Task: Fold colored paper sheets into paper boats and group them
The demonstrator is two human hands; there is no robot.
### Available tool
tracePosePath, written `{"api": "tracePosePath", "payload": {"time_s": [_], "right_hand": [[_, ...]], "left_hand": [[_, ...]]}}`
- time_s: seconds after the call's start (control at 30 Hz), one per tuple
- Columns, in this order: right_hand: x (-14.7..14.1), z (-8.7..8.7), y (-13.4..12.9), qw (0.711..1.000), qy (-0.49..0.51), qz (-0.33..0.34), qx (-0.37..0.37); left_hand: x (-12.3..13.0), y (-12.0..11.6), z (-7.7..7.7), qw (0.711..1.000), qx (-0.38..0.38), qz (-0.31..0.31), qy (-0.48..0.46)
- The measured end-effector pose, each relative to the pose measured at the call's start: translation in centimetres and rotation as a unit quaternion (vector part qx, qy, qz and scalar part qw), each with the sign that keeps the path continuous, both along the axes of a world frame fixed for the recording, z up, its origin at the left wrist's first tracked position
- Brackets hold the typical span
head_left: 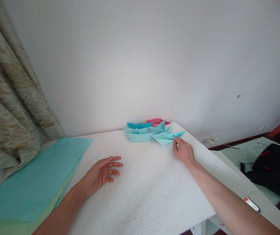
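My right hand [184,150] pinches the right end of a light blue paper boat [164,139] at the front right of a group of folded boats. Beside it stands another pale blue paper boat [140,137]. Behind these are a darker blue paper boat [140,125] and a red paper boat [158,122], partly covered by the ones in front. Over the middle of the white table [135,189], my left hand [105,172] is open, fingers spread and holding nothing.
Large sheets of blue and green paper [39,176] lie on the table's left side, by a patterned curtain [9,85]. A white wall [135,65] rises behind the table. To the right are a phone-like object [252,204] and a black bag [277,169] on lower surfaces.
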State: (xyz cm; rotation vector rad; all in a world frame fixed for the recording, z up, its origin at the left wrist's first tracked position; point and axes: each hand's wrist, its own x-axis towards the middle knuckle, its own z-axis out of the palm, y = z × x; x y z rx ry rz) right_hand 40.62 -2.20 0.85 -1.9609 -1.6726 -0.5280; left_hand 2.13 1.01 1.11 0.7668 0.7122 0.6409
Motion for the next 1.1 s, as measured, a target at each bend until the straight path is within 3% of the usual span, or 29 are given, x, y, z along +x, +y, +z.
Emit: {"api": "tracePosePath", "payload": {"time_s": [0.27, 0.47, 0.53, 0.6, 0.67, 0.73, 0.8, 0.83, 0.9, 0.97, 1.03, 1.1], "right_hand": [[-0.4, 0.1, 0.8, 0.998, 0.026, -0.049, -0.027], [-1.3, -0.1, 0.1, 1.0, 0.019, -0.019, -0.016], [-2.9, -0.3, -0.4, 1.0, 0.004, 0.028, -0.012], [-5.5, -0.6, -0.9, 0.991, -0.021, 0.118, -0.052], [-8.8, -0.8, -1.2, 0.968, -0.048, 0.215, -0.121], [-12.2, -0.8, -1.1, 0.946, -0.059, 0.271, -0.168], [-14.8, -0.7, -0.5, 0.939, -0.055, 0.283, -0.188], [-15.7, -0.7, -0.1, 0.941, -0.044, 0.277, -0.19], [-16.7, -0.6, 0.8, 0.943, -0.009, 0.268, -0.195], [-16.7, -0.7, 1.5, 0.947, 0.033, 0.258, -0.187], [-16.2, -0.8, 2.0, 0.948, 0.083, 0.252, -0.173], [-15.8, -0.9, 2.3, 0.946, 0.131, 0.252, -0.157]], "left_hand": [[0.0, -0.1, 0.3, 1.0, 0.008, -0.004, -0.002], [-0.1, 0.0, 0.2, 1.0, 0.018, -0.01, 0.003], [0.1, 0.0, 0.1, 0.999, 0.032, -0.002, 0.012], [0.4, -0.1, 0.0, 0.998, 0.055, 0.017, 0.027], [0.8, -0.1, -0.3, 0.993, 0.087, 0.048, 0.058], [1.2, 0.2, -0.7, 0.98, 0.14, 0.079, 0.119], [1.1, 0.6, -1.1, 0.942, 0.229, 0.099, 0.225], [0.8, 1.0, -1.3, 0.907, 0.285, 0.105, 0.292], [-0.3, 1.8, -1.5, 0.799, 0.422, 0.134, 0.407], [-2.0, 2.6, -1.6, 0.684, 0.502, 0.167, 0.502], [-3.8, 3.2, -1.5, 0.58, 0.497, 0.2, 0.613], [-5.4, 3.5, -1.3, 0.518, 0.412, 0.256, 0.705]]}}
